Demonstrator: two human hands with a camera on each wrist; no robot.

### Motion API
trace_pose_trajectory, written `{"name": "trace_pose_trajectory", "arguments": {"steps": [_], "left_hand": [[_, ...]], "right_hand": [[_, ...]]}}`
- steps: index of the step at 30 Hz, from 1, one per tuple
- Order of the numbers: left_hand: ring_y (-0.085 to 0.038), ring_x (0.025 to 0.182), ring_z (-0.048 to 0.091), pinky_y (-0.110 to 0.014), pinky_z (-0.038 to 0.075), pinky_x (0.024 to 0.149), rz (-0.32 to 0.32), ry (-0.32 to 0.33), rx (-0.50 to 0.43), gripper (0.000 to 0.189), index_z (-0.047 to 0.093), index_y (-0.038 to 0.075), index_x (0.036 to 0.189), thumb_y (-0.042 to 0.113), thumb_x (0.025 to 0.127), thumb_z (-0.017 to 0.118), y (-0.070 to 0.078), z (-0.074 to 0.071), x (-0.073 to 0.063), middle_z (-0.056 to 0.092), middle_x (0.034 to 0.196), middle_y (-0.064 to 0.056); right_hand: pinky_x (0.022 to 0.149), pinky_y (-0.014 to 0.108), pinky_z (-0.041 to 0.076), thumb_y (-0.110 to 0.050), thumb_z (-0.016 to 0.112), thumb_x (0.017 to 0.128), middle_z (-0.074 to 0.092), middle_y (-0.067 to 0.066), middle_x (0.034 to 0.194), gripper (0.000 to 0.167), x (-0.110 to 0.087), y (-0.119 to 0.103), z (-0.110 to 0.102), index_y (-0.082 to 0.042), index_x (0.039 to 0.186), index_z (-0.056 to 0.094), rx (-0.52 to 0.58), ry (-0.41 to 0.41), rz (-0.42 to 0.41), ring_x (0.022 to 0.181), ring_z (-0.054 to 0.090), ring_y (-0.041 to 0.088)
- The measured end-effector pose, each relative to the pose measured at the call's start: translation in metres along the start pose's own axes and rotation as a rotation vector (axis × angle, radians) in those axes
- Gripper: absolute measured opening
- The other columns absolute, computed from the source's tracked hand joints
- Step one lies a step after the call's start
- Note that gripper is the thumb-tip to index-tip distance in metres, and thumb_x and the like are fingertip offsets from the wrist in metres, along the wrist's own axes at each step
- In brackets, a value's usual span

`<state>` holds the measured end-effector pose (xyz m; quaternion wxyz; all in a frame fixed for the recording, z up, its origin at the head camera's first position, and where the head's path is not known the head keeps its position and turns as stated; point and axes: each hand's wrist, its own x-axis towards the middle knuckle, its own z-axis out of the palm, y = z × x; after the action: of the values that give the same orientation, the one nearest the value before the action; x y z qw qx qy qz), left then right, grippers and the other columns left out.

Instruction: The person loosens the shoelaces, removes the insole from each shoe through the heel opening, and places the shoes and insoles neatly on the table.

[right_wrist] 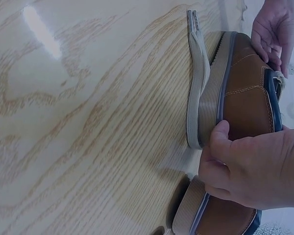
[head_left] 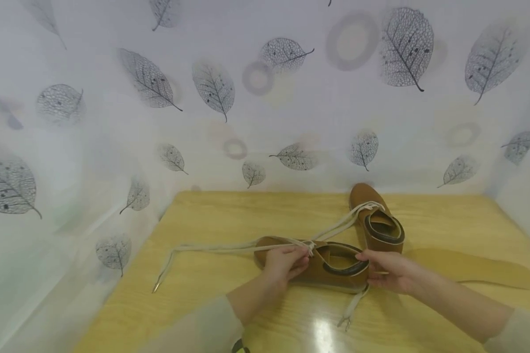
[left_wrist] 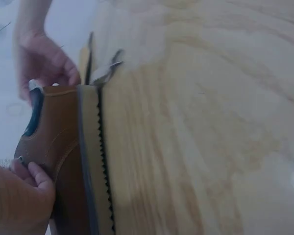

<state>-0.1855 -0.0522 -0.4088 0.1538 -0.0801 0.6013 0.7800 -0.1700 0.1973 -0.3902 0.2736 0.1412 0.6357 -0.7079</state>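
A brown leather shoe (head_left: pixel 322 274) with a dark padded collar and pale sole lies across the table, toe pointing left. My left hand (head_left: pixel 284 262) holds it at the lacing, fingertips by the knotted cream laces (head_left: pixel 229 247). At the heel, my right hand (head_left: pixel 390 271) grips the back of the collar, with the thumb and fingers round the heel edge in the right wrist view. Long lace ends stretch left past the toe. Another pale lace end (head_left: pixel 351 309) sticks out from beneath the heel toward me.
Behind the heel stands a second brown shoe (head_left: pixel 368 198), toe away from me, its laces running toward the first shoe. A tan insole-shaped flat piece (head_left: pixel 477 267) lies at the right. A leaf-patterned backdrop (head_left: pixel 247 98) rises behind the wooden table (head_left: pixel 212 304).
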Motion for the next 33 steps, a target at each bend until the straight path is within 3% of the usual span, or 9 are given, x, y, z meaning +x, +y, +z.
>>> {"name": "trace_pose_trajectory", "arguments": {"steps": [4,13,17,21,25,30,33], "left_hand": [[-0.006,0.067,0.063,-0.031,0.056,0.081,-0.059,-0.017,0.050,0.023,0.066,-0.006,0.102,0.007,0.084,0.070,0.007,0.000,0.003,0.071,0.084,-0.006],[-0.011,0.065,0.065,-0.030,0.058,0.074,-0.129,-0.083,0.139,0.022,0.068,-0.004,0.098,0.011,0.082,0.072,0.014,0.002,0.010,0.069,0.078,-0.007],[-0.011,0.064,0.065,-0.030,0.058,0.072,-0.121,-0.095,0.187,0.021,0.069,-0.005,0.095,0.011,0.082,0.072,0.018,0.000,0.013,0.069,0.077,-0.008],[-0.010,0.063,0.064,-0.030,0.058,0.072,-0.097,-0.104,0.210,0.020,0.068,-0.007,0.094,0.010,0.083,0.071,0.019,-0.001,0.014,0.068,0.075,-0.007],[-0.010,0.062,0.063,-0.030,0.058,0.071,-0.089,-0.126,0.224,0.021,0.068,-0.009,0.096,0.008,0.084,0.071,0.018,-0.001,0.015,0.067,0.075,-0.006],[-0.009,0.063,0.063,-0.030,0.058,0.072,-0.063,-0.189,0.290,0.020,0.068,-0.009,0.098,0.007,0.085,0.068,0.019,0.000,0.017,0.068,0.076,-0.007],[-0.009,0.064,0.063,-0.029,0.058,0.072,-0.032,-0.232,0.336,0.019,0.068,-0.009,0.096,0.008,0.087,0.067,0.017,-0.003,0.018,0.067,0.078,-0.007]], "right_hand": [[0.081,0.030,0.051,-0.017,0.062,0.088,0.047,-0.002,0.076,0.010,0.000,0.001,0.000,-0.014,0.082,0.070,-0.010,0.008,-0.001,0.086,0.048,0.018],[0.085,0.033,0.050,-0.016,0.060,0.089,0.048,0.001,0.082,0.013,0.000,0.002,-0.002,-0.014,0.082,0.071,-0.008,0.022,-0.001,0.094,0.048,0.022],[0.101,0.046,0.042,-0.016,0.060,0.090,0.041,0.009,0.101,0.014,0.002,0.001,-0.001,-0.011,0.083,0.071,0.010,0.032,-0.001,0.110,0.044,0.034],[0.109,0.053,0.030,-0.016,0.058,0.092,0.033,0.012,0.107,0.017,0.004,0.001,-0.001,-0.010,0.084,0.072,0.021,0.030,-0.005,0.119,0.035,0.042],[0.105,0.050,0.037,-0.015,0.058,0.092,0.038,0.009,0.098,0.017,0.004,0.002,-0.001,-0.011,0.084,0.072,0.021,0.028,-0.007,0.112,0.040,0.037],[0.089,0.036,0.047,-0.015,0.059,0.091,0.045,0.000,0.080,0.016,0.002,0.002,-0.003,-0.014,0.082,0.072,0.031,0.015,-0.009,0.094,0.044,0.023],[0.086,0.034,0.048,-0.015,0.060,0.090,0.046,0.000,0.081,0.013,0.001,0.001,-0.003,-0.013,0.083,0.071,0.023,0.011,-0.010,0.094,0.045,0.023]]}}
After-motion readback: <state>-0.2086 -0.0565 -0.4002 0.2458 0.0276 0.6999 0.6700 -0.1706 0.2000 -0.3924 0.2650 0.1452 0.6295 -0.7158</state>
